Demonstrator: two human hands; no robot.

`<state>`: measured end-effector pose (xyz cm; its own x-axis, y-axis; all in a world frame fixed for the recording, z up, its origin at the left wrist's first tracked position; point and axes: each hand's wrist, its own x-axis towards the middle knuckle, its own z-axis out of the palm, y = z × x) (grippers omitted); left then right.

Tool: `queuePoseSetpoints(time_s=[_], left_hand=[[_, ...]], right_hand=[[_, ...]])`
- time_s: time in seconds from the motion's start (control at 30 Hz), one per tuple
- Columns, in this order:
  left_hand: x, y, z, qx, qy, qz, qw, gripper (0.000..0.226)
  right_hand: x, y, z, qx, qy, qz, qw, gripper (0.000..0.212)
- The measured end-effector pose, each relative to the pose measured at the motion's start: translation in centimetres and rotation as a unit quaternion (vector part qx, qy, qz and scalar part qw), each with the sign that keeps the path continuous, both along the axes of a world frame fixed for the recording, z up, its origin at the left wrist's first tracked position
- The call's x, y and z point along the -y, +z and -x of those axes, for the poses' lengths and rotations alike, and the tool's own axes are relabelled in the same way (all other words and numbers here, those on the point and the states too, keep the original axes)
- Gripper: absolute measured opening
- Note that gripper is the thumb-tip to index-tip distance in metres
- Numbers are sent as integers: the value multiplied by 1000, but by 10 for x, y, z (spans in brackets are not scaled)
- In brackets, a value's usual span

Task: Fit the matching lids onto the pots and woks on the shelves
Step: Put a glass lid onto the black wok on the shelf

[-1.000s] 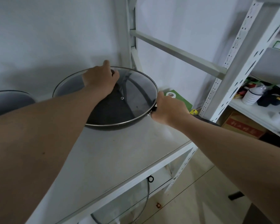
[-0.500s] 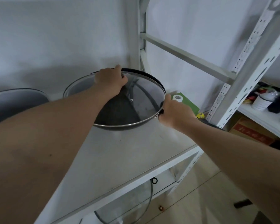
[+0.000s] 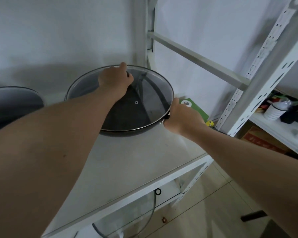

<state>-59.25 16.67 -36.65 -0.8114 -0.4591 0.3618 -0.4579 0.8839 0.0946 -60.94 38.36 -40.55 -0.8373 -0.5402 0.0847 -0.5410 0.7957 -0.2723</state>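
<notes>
A black wok (image 3: 127, 132) stands on the white shelf (image 3: 127, 165) near the back wall. A round glass lid (image 3: 150, 100) with a steel rim lies over it, roughly level. My left hand (image 3: 114, 79) is closed over the lid's knob at the top centre, hiding the knob. My right hand (image 3: 181, 117) grips the wok's handle at its right side, just under the lid's rim. A second dark pot (image 3: 10, 103) sits at the left edge of the shelf, partly cut off.
Another glass lid (image 3: 127, 219) shows on the shelf below. A green card (image 3: 194, 109) leans by the wall right of the wok. A white upright (image 3: 258, 86) and crossbar (image 3: 196, 57) frame the right side. A neighbouring shelf (image 3: 279, 127) holds a white jar (image 3: 273, 110) and clutter.
The lid has settled lower over the wok's rim, and the wok sits slightly turned. Both hands keep their grips; the view has shifted a little.
</notes>
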Motion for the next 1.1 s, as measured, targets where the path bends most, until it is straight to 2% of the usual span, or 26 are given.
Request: queuePoseSetpoints(time_s=[0.17,0.33,0.53,0.73,0.83,0.9,1.0,1.1], left_hand=[[1,14,-4,64,-43,27,997,32],[1,6,-7,35,-28,26,999,30],[-2,0,-10,7,-21,4,1000,39],[-2,6,-16,65,-17,-18,998,47],[-4,5,-26,69,-10,-2,998,46],[-9,5,-34,62,-2,0,998,45],[-19,9,-47,39,9,7,999,44],[-22,16,-67,34,9,14,999,42]], right_hand=[[-2,3,-3,-1,-1,-1,1000,41],[-1,4,-3,-2,-8,-11,1000,48],[1,4,-3,-11,-19,-28,999,44],[5,10,-5,37,-32,-12,999,56],[5,20,-5,69,-32,21,997,48],[8,29,-9,46,-20,43,998,43],[24,43,-19,-28,18,55,998,48],[46,52,-32,-54,54,63,995,45]])
